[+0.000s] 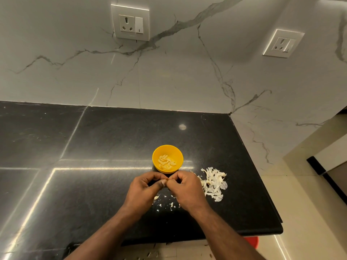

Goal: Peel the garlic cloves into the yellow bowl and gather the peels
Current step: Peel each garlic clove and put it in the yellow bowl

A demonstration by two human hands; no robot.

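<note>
Both hands, left hand (144, 186) and right hand (185, 186), pinched together on one garlic clove (165, 182), mostly hidden. Yellow bowl (167, 158) directly beyond grip, touching distance; long axis indiscernible.

Whatever the left hand (145, 186) and right hand (185, 188) pinch is perhaps a clove, hidden

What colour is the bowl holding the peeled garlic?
Yellow bowl, clearest in the head view.
</note>
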